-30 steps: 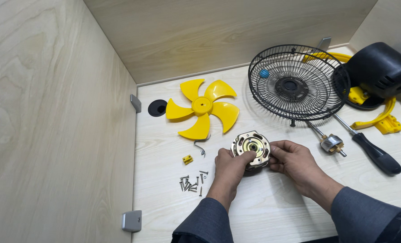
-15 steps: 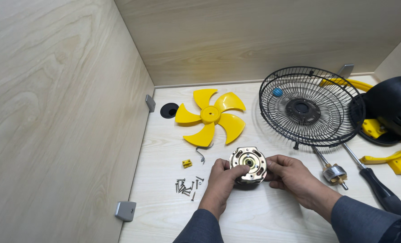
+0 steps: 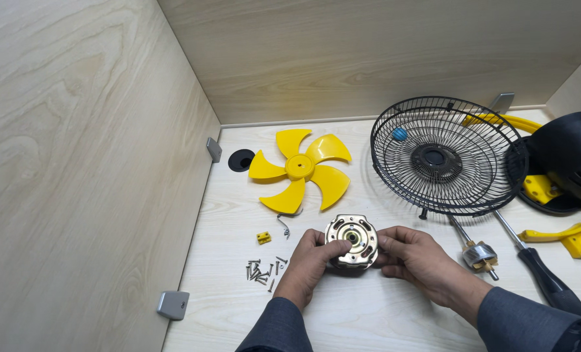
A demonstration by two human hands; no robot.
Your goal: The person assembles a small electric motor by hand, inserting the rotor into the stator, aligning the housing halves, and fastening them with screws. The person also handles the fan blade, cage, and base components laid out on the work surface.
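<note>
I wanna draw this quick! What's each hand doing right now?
Left hand: closed on the round metal motor, thumb across its face.
Right hand: closed on the same motor's other side.

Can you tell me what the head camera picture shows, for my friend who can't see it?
Two hands, left hand and right hand, hold a round metal fan motor over a pale wooden table. Nearby lie a yellow fan blade, black wire grille, screws and screwdriver.
</note>
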